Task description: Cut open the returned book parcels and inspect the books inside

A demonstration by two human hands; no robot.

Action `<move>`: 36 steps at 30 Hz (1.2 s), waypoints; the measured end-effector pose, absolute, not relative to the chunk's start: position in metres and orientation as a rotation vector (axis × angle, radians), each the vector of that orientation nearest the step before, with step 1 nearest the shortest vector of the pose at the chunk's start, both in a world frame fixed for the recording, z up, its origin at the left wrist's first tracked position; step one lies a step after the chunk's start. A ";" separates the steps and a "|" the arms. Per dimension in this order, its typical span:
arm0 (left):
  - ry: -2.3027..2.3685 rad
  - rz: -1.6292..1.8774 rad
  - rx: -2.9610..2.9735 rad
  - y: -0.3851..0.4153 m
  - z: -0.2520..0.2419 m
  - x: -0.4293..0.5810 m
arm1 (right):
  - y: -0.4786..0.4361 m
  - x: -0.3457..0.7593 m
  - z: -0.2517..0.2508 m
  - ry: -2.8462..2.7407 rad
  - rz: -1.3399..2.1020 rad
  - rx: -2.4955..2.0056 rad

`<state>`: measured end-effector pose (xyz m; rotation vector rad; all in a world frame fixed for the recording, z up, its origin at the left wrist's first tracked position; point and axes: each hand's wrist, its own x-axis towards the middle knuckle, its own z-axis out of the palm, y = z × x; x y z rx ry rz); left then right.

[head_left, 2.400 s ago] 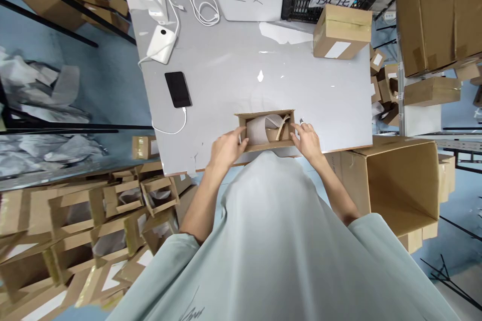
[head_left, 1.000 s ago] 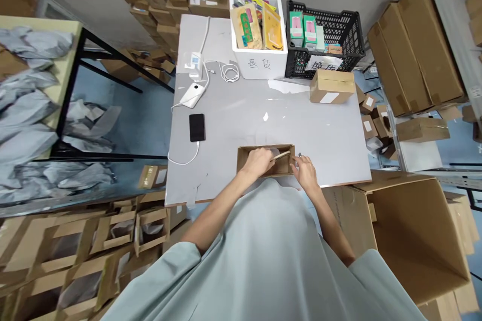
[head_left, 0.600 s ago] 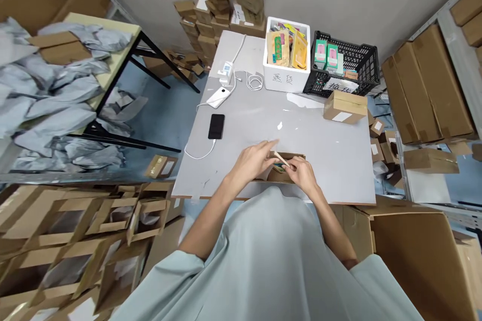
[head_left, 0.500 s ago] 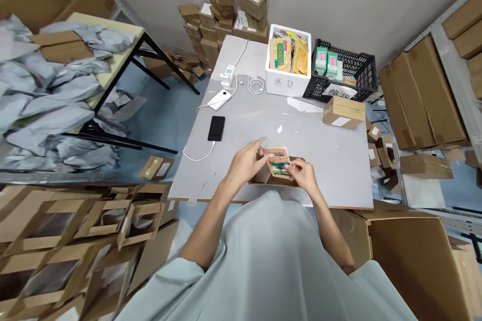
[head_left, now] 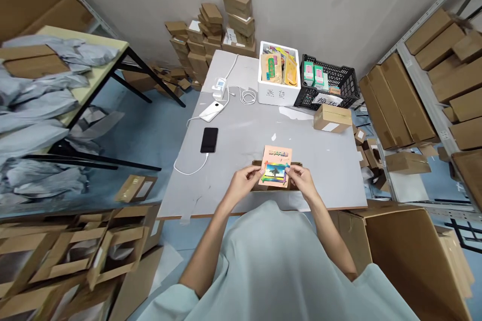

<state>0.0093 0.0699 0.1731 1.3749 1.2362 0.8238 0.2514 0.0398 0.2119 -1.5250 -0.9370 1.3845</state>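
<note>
- The worktop carries most things along its far edge, which presumably leaves the near middle for handling.
- The large carton stands below the worktop's right side, its mouth facing away from the worktop's edge, probably so things can be dropped in within arm's reach.
- The black crate and, just beside it, the white box stand at the back; each bears handwriting on its front, likely to keep their contents sorted.
- The taped carton sits in front of the crate, seemingly parked clear of the hands.
- The open carton lies at the near edge, close to the body, which makes reaching inside easy.
- The left hand pinches the booklet's left side, thumb forward; the right hand grips its lower right edge. Holding both sides likely keeps it flat and steady.
- The booklet is held above the open carton, printed cover towards the person, as if for looking at; whether it touches the carton I cannot tell.
- The phone lies off to the left, plugged into a white cable, apparently for charging.
</note>
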 end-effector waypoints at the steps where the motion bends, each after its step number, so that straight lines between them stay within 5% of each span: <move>1: 1.222 0.836 1.380 0.072 0.173 0.007 | 0.039 0.251 0.213 -0.955 1.373 -1.528; 36: 0.930 0.788 1.292 0.070 0.157 -0.044 | -0.022 0.194 0.189 -0.932 0.862 -1.541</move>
